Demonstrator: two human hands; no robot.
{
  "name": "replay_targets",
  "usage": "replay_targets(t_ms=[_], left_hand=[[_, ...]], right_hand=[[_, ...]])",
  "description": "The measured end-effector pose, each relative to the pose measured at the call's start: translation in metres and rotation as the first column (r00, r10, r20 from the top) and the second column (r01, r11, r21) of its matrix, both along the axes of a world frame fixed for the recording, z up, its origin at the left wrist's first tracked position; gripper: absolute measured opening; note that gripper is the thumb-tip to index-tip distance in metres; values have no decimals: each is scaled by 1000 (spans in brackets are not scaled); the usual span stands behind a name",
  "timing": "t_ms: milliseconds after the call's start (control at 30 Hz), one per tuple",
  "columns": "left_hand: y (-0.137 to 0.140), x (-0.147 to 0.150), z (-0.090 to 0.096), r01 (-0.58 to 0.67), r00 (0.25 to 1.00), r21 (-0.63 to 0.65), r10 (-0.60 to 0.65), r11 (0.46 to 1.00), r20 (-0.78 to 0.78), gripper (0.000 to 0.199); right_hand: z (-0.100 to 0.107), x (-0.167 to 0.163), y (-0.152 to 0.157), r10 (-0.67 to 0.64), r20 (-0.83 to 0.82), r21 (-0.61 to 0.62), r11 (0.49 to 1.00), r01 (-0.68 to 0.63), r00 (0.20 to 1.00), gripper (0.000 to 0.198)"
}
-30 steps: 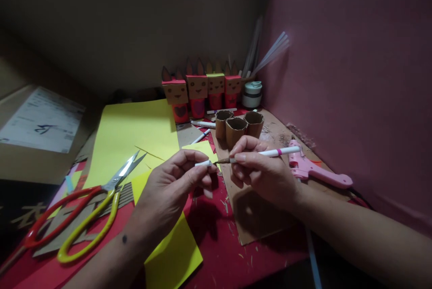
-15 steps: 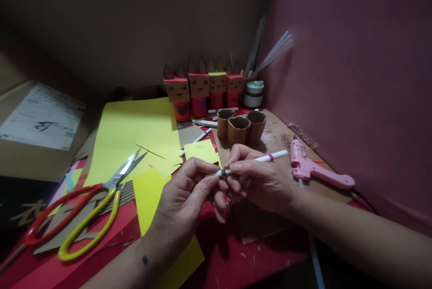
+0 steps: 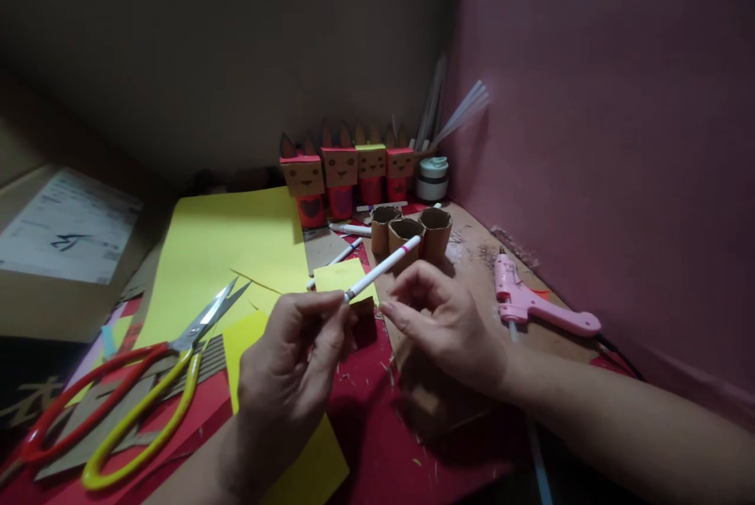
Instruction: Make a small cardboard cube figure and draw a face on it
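My left hand pinches a white marker pen near its lower end, where a dark band shows beside the fingertips. The pen slants up to the right and has a pink band near its far end. My right hand is apart from the pen, fingers loosely curled and thumb stretched forward; I see nothing in it. Below the pen lies a small yellow paper piece. Just beyond stand three brown cardboard tubes, with the pen's upper end overlapping the front one.
Large scissors lie partly spread on the left, by yellow sheets. A pink glue gun rests on the right. Several cardboard figures with pointed ears line the back, near a pale green lidded jar. More markers lie between.
My right hand has let go of the marker and drawn slightly away. The pen stays in my left hand, now tilted up more steeply. The view has shifted a little.
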State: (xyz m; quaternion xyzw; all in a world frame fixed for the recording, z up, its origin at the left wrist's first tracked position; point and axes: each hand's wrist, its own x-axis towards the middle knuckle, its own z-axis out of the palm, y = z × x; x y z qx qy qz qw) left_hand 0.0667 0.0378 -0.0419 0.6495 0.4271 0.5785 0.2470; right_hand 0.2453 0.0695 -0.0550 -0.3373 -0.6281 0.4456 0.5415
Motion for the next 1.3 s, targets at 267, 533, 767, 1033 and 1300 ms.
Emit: replay_targets(t_ms=[267,533,767,1033,1300], left_hand=[[5,-4,-11,336,802,274,-122,901,-585,19],[23,-7,-21,180,679,416,194,891,-708,21],[13,-4,-2,273,793,2,-224,962,-566,31],[11,2,19,398,859,-765,-498,506,117,41],[17,-8,8,518,786,-821,-511,239,348,36]], right_hand=[[4,6,-2,-303,313,473,872,129,900,20],[5,10,-7,255,-19,-139,957,-255,967,16],[1,11,7,421,-402,-350,750,-561,813,23],[19,7,6,338,-455,-554,617,-559,824,27],[49,43,19,295,-458,-392,779,-488,839,29]])
